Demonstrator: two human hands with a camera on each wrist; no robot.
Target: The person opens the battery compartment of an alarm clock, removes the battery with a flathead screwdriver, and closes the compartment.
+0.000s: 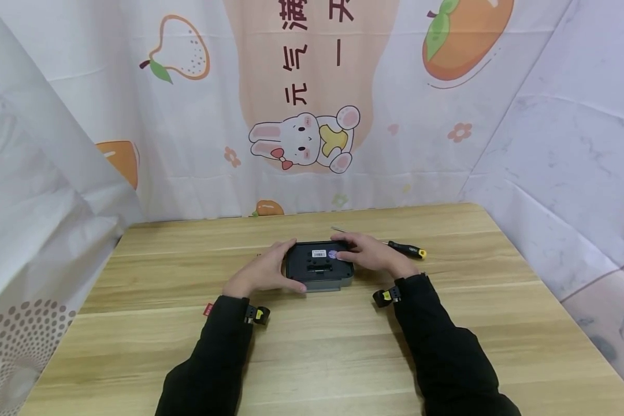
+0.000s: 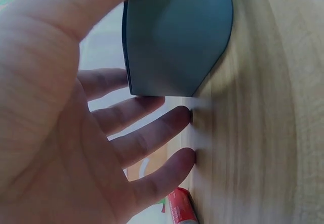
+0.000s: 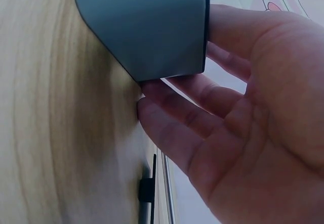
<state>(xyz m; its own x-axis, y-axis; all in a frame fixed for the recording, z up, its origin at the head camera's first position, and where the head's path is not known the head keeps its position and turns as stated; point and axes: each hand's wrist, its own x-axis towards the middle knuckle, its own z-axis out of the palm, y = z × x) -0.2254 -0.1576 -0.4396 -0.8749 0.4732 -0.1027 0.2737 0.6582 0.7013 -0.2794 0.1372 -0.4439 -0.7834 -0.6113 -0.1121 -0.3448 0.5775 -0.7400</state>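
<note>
A dark grey box-like device [image 1: 319, 268] rests on the wooden table, its black face up. That face carries a white barcode label, a round purple sticker and a small slot. At its left end, my left hand [image 1: 262, 268] holds it with the thumb along the near edge and the fingers round the far corner. My right hand [image 1: 369, 253] grips the right end, thumb on top and fingers on the far side. Each wrist view shows a smooth grey end wall of the device [image 2: 174, 42] with fingertips against it.
A black and yellow screwdriver handle [image 1: 408, 249] lies right of my right hand. A thin metal shaft [image 1: 338, 229] shows behind that hand. In the left wrist view a red cylinder [image 2: 181, 206] lies past the fingers. A printed curtain [image 1: 197, 173] hangs along the table's back edge.
</note>
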